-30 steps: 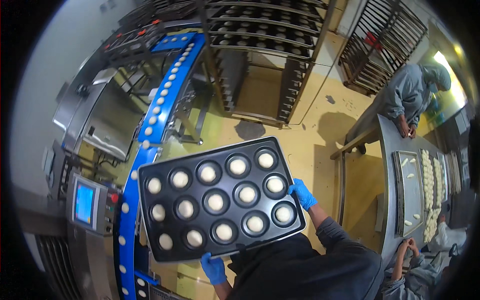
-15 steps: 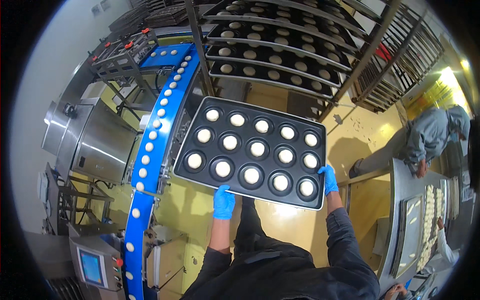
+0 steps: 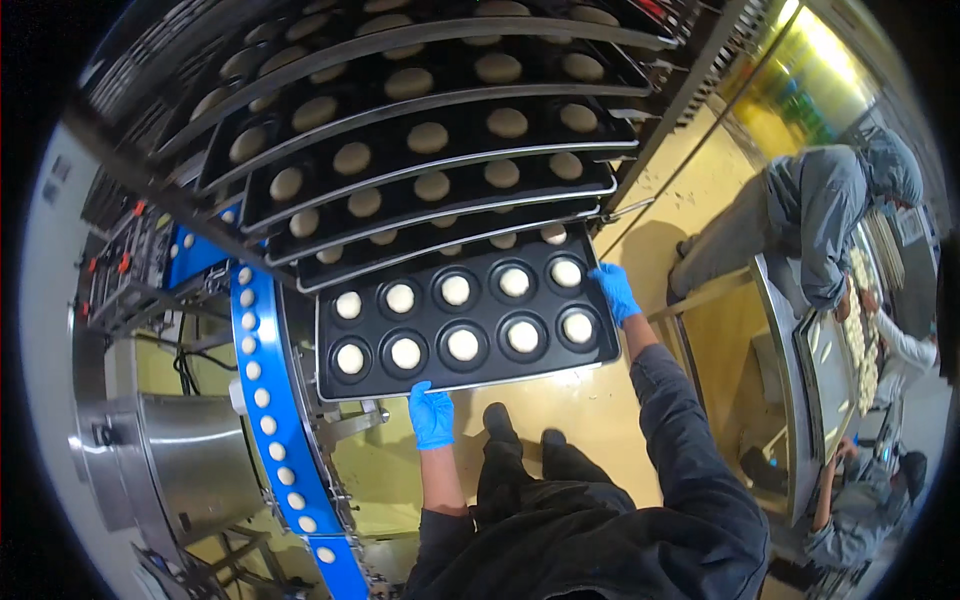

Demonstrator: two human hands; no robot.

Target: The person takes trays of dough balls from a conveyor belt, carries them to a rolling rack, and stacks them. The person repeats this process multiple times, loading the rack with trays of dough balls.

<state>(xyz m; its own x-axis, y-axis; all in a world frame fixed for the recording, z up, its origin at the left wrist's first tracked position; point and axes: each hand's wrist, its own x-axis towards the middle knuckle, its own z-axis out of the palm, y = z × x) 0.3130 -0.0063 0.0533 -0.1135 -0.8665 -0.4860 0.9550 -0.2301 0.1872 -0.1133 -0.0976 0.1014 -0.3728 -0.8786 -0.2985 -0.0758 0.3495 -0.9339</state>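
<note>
A dark baking tray [image 3: 437, 375] with round wells is in both my hands, a white dough ball [image 3: 463, 345] in each visible well. Its far part lies under the lowest loaded tray of the metal rack [image 3: 640, 165], which hides the back row in part. My left hand [image 3: 432, 418], in a blue glove, grips the near edge, left of its middle. My right hand [image 3: 616, 292], gloved too, holds the right edge near the rack's post. Both hands are closed on the rim, fingers partly hidden.
More trays of dough balls [image 3: 428, 138] fill the rack above. To the left runs a blue conveyor belt [image 3: 283, 430] carrying a line of dough balls. At right, co-workers [image 3: 830, 215] stand around a metal table [image 3: 785, 330] with dough pieces on it.
I have moved up to the rack with the tray. The tray has turned nearly square to the rack, and its far side has slid in beneath the loaded trays.
</note>
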